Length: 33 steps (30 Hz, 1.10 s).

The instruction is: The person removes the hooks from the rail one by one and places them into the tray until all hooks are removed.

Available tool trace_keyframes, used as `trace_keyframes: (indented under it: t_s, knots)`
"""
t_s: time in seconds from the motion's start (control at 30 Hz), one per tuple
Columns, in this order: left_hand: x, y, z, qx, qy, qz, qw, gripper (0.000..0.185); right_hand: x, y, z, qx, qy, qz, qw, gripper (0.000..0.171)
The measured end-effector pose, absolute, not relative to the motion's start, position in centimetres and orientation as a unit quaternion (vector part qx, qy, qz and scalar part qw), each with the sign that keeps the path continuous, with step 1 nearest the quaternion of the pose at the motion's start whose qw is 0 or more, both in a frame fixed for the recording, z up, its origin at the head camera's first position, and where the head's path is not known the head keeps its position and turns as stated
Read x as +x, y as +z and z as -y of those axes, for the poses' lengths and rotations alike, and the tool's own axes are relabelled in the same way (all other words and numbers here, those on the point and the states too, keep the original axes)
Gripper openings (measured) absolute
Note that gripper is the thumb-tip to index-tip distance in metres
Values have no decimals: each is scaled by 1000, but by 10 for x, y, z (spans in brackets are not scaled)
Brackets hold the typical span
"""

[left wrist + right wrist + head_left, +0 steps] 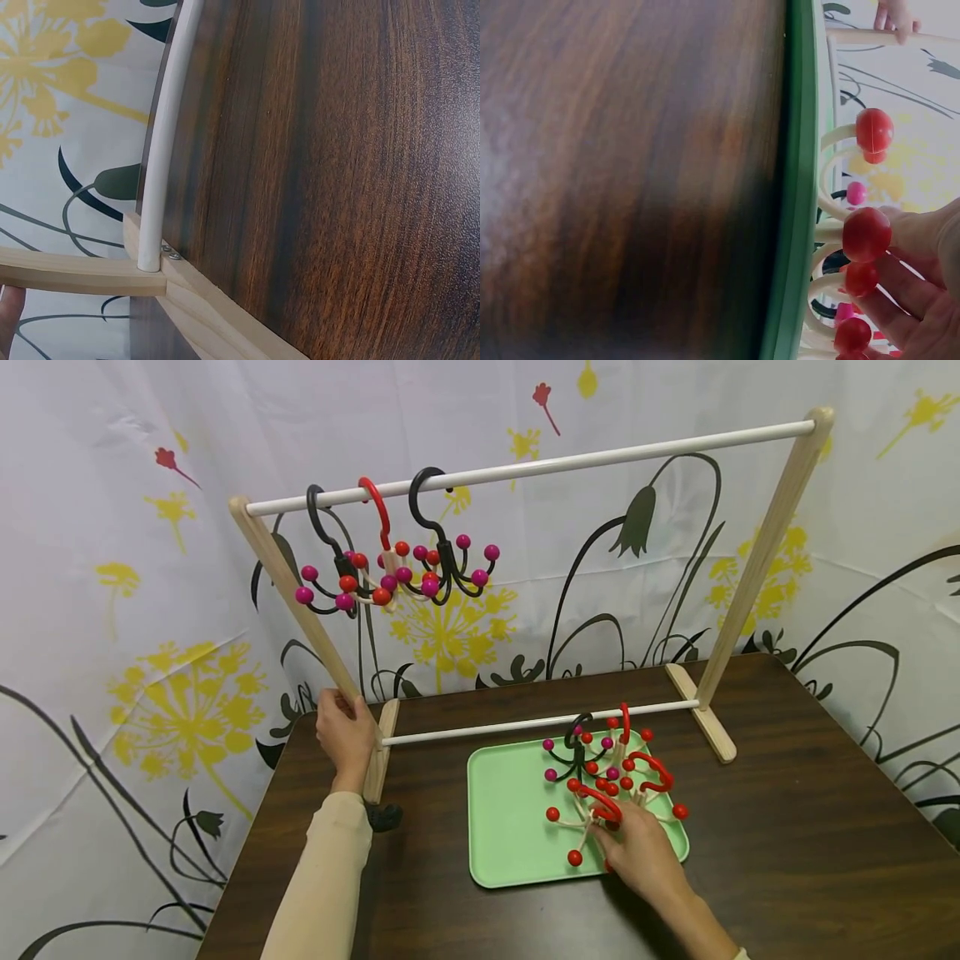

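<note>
My left hand grips the left wooden post of a rack near its foot; one fingertip shows against that post in the left wrist view. At the tray's front right, my right hand holds a hanger by its middle, just below the red hook. This hanger has pale arms tipped with red balls. Behind it on the green tray lie a black hanger with magenta balls and other red-hooked hangers, their arms overlapping.
From the left part of the rack's white top rod hang two black hangers and, between them, a red-hooked one. A lower white rod runs behind the tray. A small dark object sits by the left foot. Patterned cloth hangs behind.
</note>
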<state>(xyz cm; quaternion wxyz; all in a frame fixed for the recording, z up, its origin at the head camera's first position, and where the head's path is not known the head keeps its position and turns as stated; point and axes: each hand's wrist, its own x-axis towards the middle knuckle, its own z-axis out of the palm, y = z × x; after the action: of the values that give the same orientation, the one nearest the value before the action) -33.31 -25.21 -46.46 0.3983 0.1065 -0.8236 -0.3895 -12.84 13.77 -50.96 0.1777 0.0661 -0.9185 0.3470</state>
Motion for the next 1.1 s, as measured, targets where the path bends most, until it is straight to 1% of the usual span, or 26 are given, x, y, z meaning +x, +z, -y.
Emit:
trace_keyframes:
  t_s: [0.2,0.43,0.57,1.1]
  knots:
    - [-333,-464,252,105,-394,822,397,19,-131,-509,-140,87,330,921,186,24]
    - [-333,-465,252,107,-392,821,400,20,-133,-504,-143,83,330,929,142,18]
    - [-332,-464,252,107,-393,822,398,21,-133,-503,-144,73,325,934,127,16]
    - [-334,-465,251,102,-395,818,405,20,-130,-503,-145,69,319,934,143,18]
